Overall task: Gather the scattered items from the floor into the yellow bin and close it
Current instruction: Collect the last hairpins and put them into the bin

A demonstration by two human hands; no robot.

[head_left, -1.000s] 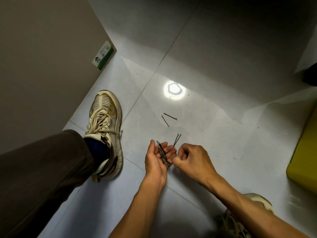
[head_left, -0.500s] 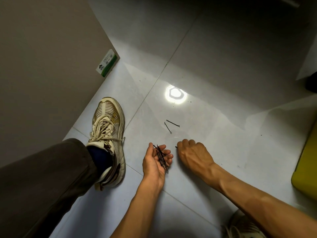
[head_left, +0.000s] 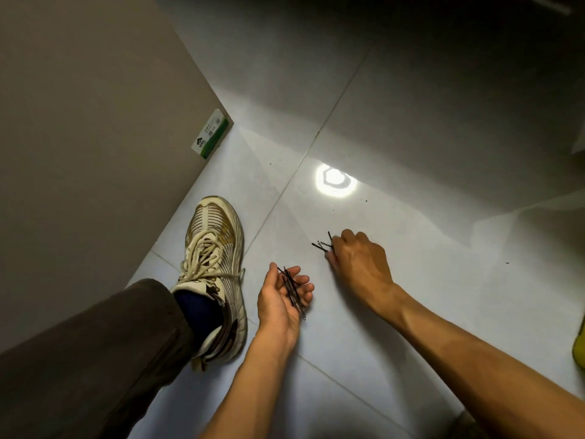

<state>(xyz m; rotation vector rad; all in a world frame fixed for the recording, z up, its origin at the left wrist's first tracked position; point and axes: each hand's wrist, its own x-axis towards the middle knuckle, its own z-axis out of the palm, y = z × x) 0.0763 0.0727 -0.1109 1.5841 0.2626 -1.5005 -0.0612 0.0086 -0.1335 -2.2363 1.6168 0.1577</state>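
A bundle of thin black hairpins (head_left: 292, 291) lies across my left hand (head_left: 278, 301), which is turned palm up just above the floor with its fingers curled around them. Farther out, my right hand (head_left: 359, 259) is palm down on the tile, its fingertips pinching two or three more black hairpins (head_left: 321, 245) that stick out to the left of the fingers. Only a sliver of the yellow bin (head_left: 580, 345) shows at the right edge of the frame; its lid is out of view.
My left shoe (head_left: 215, 264) and trouser leg stand left of my hands. A beige wall or cabinet side (head_left: 95, 122) with a green-and-white label (head_left: 210, 134) closes off the left. A bright lamp reflection (head_left: 335, 180) glares on the grey tiles.
My right hand has moved away from my left hand, forward to the pins lying farther out on the floor, and closed its fingertips on them. My left hand stays cupped with its bundle.
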